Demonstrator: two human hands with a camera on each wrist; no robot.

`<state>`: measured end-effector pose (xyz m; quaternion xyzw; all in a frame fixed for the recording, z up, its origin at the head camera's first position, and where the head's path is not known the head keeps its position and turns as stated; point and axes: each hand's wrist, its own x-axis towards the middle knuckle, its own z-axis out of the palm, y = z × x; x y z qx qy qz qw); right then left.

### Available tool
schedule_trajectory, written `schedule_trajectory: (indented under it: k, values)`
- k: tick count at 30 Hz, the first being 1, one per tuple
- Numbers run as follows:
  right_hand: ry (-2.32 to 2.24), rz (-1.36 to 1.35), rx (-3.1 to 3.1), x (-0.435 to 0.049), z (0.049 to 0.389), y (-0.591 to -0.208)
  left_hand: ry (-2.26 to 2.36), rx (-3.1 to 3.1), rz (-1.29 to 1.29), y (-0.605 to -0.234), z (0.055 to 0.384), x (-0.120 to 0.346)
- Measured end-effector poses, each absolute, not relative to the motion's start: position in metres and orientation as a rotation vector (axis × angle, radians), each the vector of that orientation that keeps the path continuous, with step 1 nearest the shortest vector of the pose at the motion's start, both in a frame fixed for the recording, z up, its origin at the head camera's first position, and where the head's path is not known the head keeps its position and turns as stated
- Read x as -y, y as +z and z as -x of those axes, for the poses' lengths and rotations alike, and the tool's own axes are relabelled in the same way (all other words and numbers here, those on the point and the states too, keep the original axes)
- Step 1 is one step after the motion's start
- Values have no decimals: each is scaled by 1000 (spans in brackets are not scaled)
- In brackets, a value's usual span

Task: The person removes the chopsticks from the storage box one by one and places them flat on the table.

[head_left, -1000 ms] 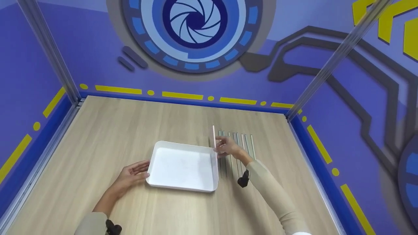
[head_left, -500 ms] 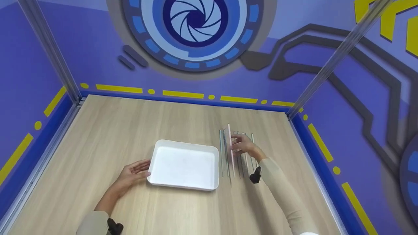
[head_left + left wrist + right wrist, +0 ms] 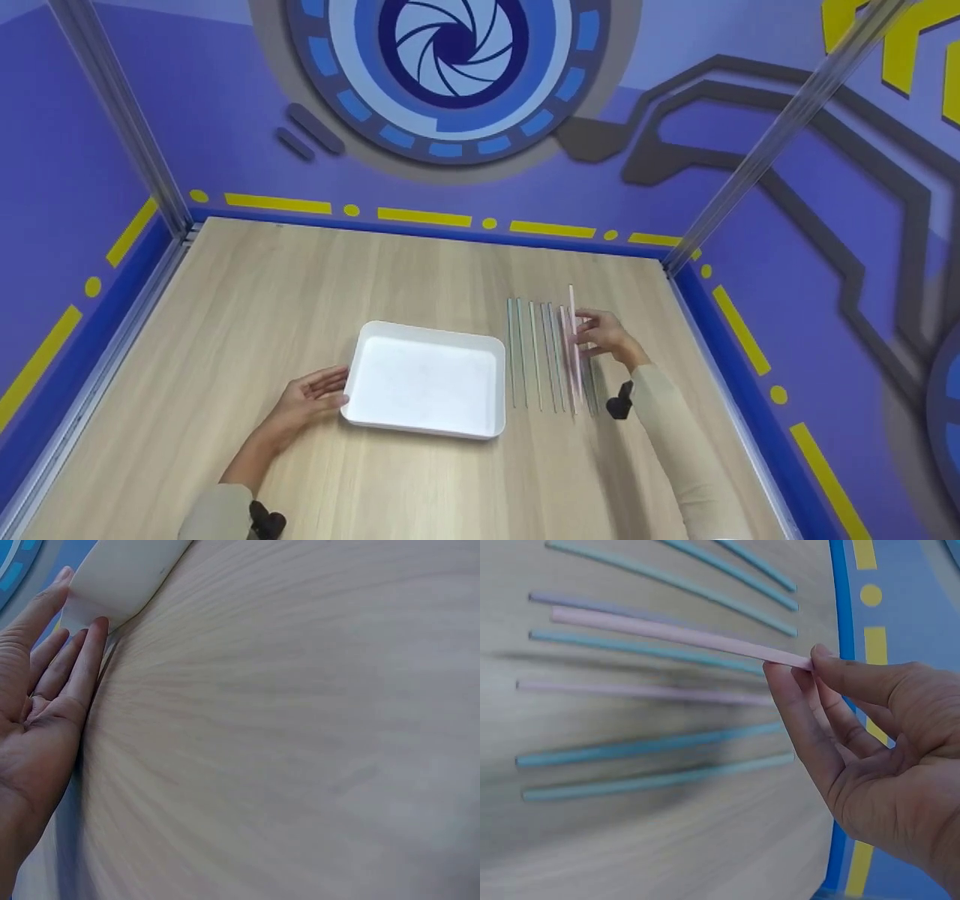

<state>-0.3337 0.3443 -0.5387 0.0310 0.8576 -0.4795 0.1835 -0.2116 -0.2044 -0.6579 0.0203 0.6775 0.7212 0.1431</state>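
Note:
My right hand (image 3: 606,335) pinches a pink drinking straw (image 3: 667,634) between thumb and fingertips, above the right part of a row of straws on the table. In that row, seen in the right wrist view, are a blue straw (image 3: 630,748), a pale green straw (image 3: 652,780) and another pink straw (image 3: 630,691), among several more. A shallow white rectangular tray (image 3: 424,379) stands left of the row, with nothing in it. My left hand (image 3: 300,405) rests against the tray's left side, its fingers fairly straight and the thumb at the near-left rim.
The wooden table (image 3: 322,270) is bordered by purple-blue panels (image 3: 225,135) at the back and both sides. Metal posts (image 3: 120,112) rise at the back corners. Bare tabletop shows behind and in front of the tray.
My right hand has carried the pink straw rightward, from the tray's right wall across the row of straws. The left hand and the tray have stayed in place.

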Motion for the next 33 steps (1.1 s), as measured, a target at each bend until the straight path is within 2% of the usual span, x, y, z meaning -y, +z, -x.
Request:
schedule_trajectory:
  k: [10, 21, 33]
  values:
    - [-1305, -168, -2410, -385, 336, -545, 2083, -1944, -72, -658, 214, 205]
    - [-1258, -139, -2353, -419, 334, -550, 2068, -1941, -81, -658, 211, 207]
    - [-1299, -236, -2264, -428, 339, -566, 2051, -1933, -102, -659, 213, 208]
